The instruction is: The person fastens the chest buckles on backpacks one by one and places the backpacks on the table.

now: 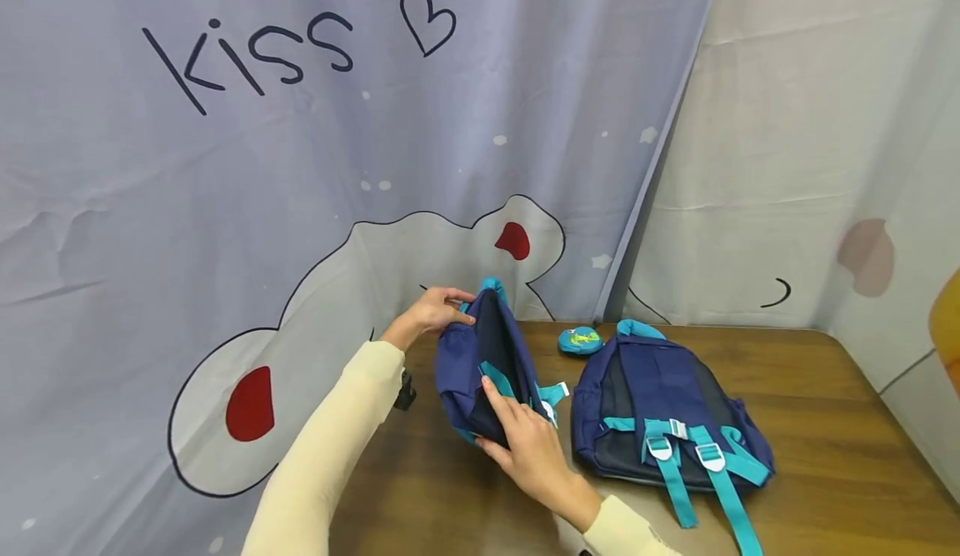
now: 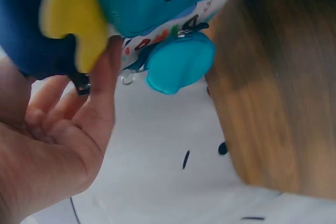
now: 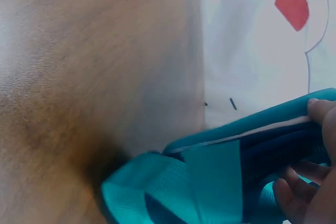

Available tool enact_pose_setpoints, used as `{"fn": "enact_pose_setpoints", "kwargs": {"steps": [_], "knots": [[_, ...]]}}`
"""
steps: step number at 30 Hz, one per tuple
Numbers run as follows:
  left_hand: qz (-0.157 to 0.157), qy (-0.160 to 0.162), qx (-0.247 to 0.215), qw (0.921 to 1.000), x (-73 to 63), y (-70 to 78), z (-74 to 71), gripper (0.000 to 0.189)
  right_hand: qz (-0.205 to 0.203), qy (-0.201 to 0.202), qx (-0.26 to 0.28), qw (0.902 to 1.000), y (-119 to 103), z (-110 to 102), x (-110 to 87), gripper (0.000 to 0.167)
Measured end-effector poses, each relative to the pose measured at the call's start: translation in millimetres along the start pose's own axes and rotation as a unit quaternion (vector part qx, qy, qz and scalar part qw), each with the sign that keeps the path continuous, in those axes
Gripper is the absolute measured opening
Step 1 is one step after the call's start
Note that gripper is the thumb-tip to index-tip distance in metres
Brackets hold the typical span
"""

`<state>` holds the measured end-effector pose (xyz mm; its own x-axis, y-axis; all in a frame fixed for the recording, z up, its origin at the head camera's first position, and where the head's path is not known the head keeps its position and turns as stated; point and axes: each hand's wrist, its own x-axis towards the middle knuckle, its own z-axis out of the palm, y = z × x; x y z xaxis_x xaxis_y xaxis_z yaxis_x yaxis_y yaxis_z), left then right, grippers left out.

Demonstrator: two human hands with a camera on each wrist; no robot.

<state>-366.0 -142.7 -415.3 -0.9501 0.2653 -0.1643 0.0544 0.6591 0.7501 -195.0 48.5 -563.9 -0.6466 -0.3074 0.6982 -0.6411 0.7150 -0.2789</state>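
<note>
A small navy and teal backpack [image 1: 457, 364] is held up over the wooden table, tilted, with its dark back panel turned to the right. My left hand [image 1: 435, 310] grips its upper left edge near the teal top handle. My right hand [image 1: 536, 448] holds its lower edge, thumb and fingers on either side. In the left wrist view the front shows a yellow patch [image 2: 86, 19] and printed eyes, with a round teal piece [image 2: 181, 61] beside it. Teal webbing and trim [image 3: 215, 182] fill the lower part of the right wrist view.
A second navy backpack [image 1: 663, 373] lies to the right, straps up, teal strap ends [image 1: 738, 514] trailing toward me. Behind it sits a small round teal pouch [image 1: 580, 340] with a green figure. A printed curtain [image 1: 315, 164] hangs along the table's [image 1: 832, 423] back and left.
</note>
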Motion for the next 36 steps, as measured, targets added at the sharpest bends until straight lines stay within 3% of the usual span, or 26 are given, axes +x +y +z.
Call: {"fn": "enact_pose_setpoints", "kwargs": {"steps": [3,6,8,11,18,25,28,36], "knots": [[0.013,-0.030,0.085,0.9959,-2.5,1.5,-3.6,0.054,0.010,-0.030,0.009,0.9995,0,6,-3.2,0.102],[0.009,-0.078,0.139,0.9872,-5.5,2.8,-3.8,0.061,0.008,-0.050,-0.005,0.9987,1,13,-9.6,0.100],[0.000,-0.107,0.142,0.9840,-6.4,2.1,-1.3,0.065,0.005,-0.054,-0.016,0.9984,3,17,-15.0,0.099],[-0.005,-0.117,0.133,0.9843,-5.9,-4.2,4.4,0.066,0.007,-0.051,-0.025,0.9984,6,24,-22.1,0.099],[0.016,-0.067,0.135,0.9884,-1.6,-33.7,15.2,0.066,0.007,-0.055,-0.020,0.9983,8,37,-31.4,0.090],[0.025,-0.021,0.003,0.9995,4.4,-78.3,42.7,0.083,-0.018,-0.046,0.014,0.9987,14,50,-43.1,0.074],[0.018,0.000,-0.018,0.9997,1.7,-96.1,53.4,0.087,-0.034,-0.040,0.043,0.9977,15,57,-47.6,0.076],[0.010,0.035,-0.043,0.9984,1.6,-110.3,65.3,0.085,-0.045,-0.041,0.030,0.9977,14,68,-50.7,0.078]]}}
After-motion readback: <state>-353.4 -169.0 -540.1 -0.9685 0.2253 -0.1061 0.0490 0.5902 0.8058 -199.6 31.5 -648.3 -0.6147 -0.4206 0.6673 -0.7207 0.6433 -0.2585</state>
